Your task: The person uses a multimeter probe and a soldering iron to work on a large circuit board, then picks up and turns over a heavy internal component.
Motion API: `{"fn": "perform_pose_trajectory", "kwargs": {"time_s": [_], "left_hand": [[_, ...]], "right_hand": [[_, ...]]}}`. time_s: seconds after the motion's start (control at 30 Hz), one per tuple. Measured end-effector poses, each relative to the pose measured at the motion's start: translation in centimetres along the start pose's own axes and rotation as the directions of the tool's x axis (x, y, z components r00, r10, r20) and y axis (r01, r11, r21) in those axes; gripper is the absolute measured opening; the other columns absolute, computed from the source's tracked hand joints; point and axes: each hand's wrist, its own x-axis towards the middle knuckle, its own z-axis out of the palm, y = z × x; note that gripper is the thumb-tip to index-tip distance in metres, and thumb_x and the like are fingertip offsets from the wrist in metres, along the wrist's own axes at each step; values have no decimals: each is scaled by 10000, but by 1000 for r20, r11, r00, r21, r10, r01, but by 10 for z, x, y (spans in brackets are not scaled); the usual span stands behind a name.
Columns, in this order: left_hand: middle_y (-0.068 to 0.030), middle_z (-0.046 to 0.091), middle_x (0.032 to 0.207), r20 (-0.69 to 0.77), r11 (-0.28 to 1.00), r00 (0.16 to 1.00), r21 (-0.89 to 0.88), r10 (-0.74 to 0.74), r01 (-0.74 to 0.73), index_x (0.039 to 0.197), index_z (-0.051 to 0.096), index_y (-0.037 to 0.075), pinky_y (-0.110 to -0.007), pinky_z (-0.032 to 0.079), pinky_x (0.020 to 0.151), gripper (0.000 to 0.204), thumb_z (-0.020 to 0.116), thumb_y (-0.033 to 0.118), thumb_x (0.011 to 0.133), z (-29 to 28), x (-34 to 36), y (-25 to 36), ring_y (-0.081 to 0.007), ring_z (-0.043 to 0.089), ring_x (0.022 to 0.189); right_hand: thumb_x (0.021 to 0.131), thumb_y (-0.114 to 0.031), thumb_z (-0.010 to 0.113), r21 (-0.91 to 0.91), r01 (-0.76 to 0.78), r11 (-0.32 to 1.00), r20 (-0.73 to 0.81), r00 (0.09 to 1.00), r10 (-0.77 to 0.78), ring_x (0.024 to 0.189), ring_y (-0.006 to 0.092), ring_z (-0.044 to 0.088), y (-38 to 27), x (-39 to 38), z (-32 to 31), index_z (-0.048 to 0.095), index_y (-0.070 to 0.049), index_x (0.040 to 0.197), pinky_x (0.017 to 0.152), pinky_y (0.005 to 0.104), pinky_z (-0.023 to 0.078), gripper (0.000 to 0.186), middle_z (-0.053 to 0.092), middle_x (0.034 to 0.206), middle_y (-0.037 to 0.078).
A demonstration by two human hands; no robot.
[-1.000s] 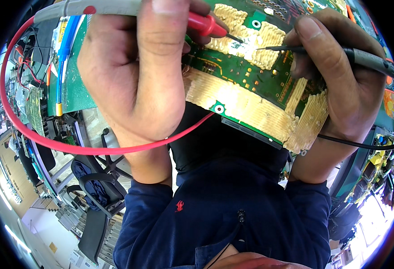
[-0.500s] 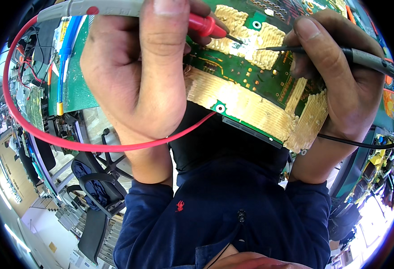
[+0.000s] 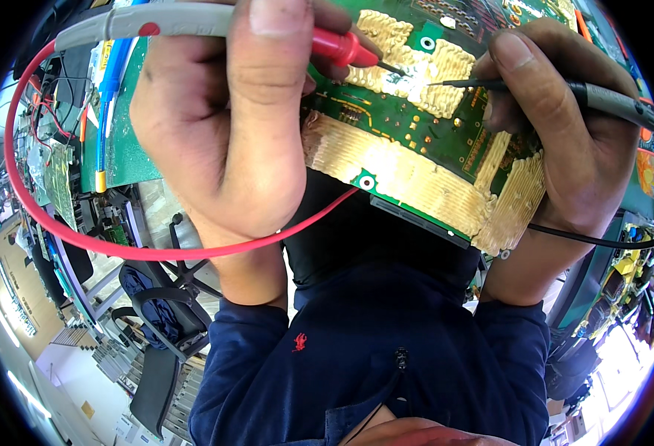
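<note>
Left hand [image 3: 226,137] grips the red probe [image 3: 167,21] pen-style, thumb on top, metal tip angled down-right. Right hand [image 3: 568,126] grips the black probe [image 3: 613,104], thumb and fingers pinched near the front, tip pointing left. Both tips are at the pale ribbed patch [image 3: 446,70] in the upper middle of the green circuit board [image 3: 394,128], only a narrow gap between them. Glare there, so I can't tell whether either tip actually touches.

Board sits tilted between the hands, in front of the torso. Left hand covers its left edge, right hand overlaps the right edge higher up. Near edge is in plain view: wide ribbed strip [image 3: 408,184] along it, a white-ringed hole [image 3: 366,182], dark connector [image 3: 420,221] below, all against the dark lap. Middle of the board is open between the hands.

Red cable [image 3: 118,251] loops wide left and passes across the left forearm toward the board's near edge. Black cable [image 3: 594,238] runs out right below the right hand. Left of the left hand: a bare strip of green tabletop [image 3: 130,149], then a blue tool [image 3: 115,70] lying lengthwise. Office chair [image 3: 167,312] stands beyond, lower left.
</note>
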Motion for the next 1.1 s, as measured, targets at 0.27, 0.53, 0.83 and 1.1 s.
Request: {"fn": "perform_pose_trajectory", "kwargs": {"time_s": [0.27, 0.53, 0.83, 1.1], "left_hand": [[-200, 677, 818, -9, 999, 1000, 31, 11, -10, 935, 572, -51, -207, 449, 593, 383, 399, 281, 1015, 1, 0, -1, -141, 627, 667], [-195, 678, 817, -29, 1000, 999, 17, 18, -18, 929, 573, -48, -206, 445, 588, 379, 404, 280, 1014, 2, -1, -1, -135, 620, 661], [-191, 680, 815, -25, 991, 996, -96, 90, -92, 932, 575, -45, -204, 449, 595, 367, 408, 271, 1013, 8, -1, 3, -135, 629, 671], [-192, 680, 816, -17, 988, 994, -113, 104, -106, 931, 575, -47, -206, 451, 593, 366, 399, 264, 1013, 7, -1, 1, -139, 634, 673]], "right_hand": [[870, -134, 656, 16, -6, 1000, 23, 1000, 5, 551, 74, 546, -7, 0, 4, 677, 27, 844, 519, 188, 404, 164, 661, 726, 75], [868, -138, 659, 0, -6, 1000, 24, 1000, 6, 552, 72, 541, -7, 1, 3, 677, 25, 842, 517, 185, 397, 166, 660, 724, 72], [866, -142, 661, -6, -14, 1000, 19, 1000, 14, 549, 69, 534, -8, 0, 4, 678, 21, 833, 515, 186, 393, 167, 655, 714, 65], [869, -138, 656, 16, -10, 1000, 37, 999, 10, 545, 69, 530, -7, 1, 3, 674, 25, 827, 513, 187, 388, 170, 646, 703, 59]]}}
